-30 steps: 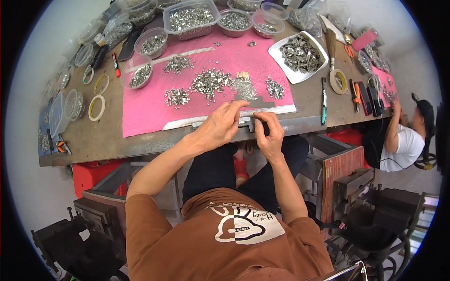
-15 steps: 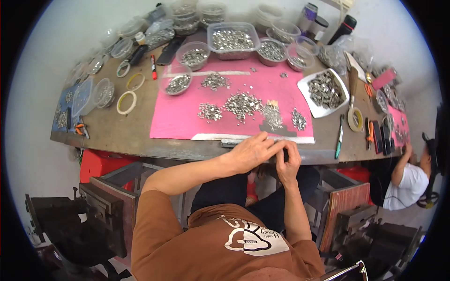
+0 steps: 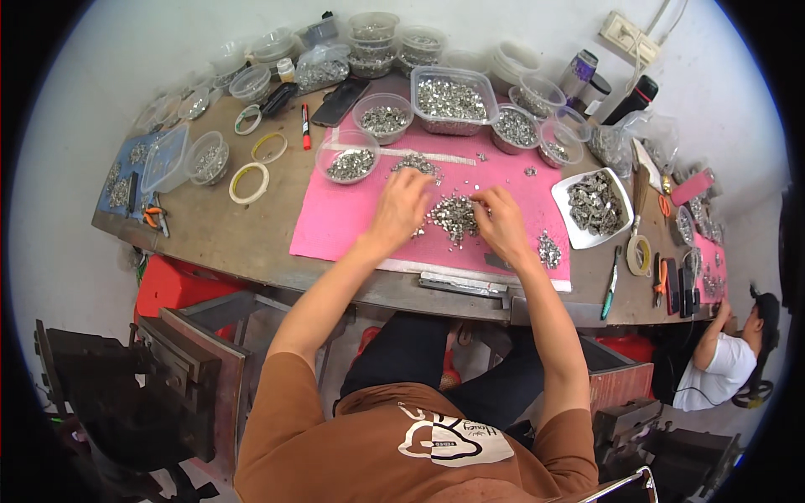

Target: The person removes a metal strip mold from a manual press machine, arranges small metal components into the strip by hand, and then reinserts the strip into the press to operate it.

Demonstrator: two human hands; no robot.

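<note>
Small shiny metal pieces lie in a loose pile (image 3: 455, 216) on a pink mat (image 3: 335, 210). My left hand (image 3: 401, 210) is over the mat at the pile's left, its fingers drawn together and slightly blurred. At the pile's right edge my right hand (image 3: 501, 223) reaches down with thumb and fingers pinched. Whatever either hand may hold is too small or hidden to make out. A smaller heap of pieces (image 3: 417, 164) shows just beyond my left fingers, and another heap (image 3: 549, 250) lies right of my right wrist. A slim metal bar (image 3: 463, 284) sits along the table's front edge.
Clear tubs of metal pieces (image 3: 453, 101) line the back. A white dish (image 3: 577, 236) of darker pieces stands at the right, near a teal-handled tool (image 3: 610, 293). Tape rings (image 3: 249, 183) and a red marker (image 3: 306, 126) lie left. Another person (image 3: 723, 360) sits far right.
My hands have parted and moved from the metal bar at the table's front edge forward onto the mat, either side of the central pile. The view has shifted slightly.
</note>
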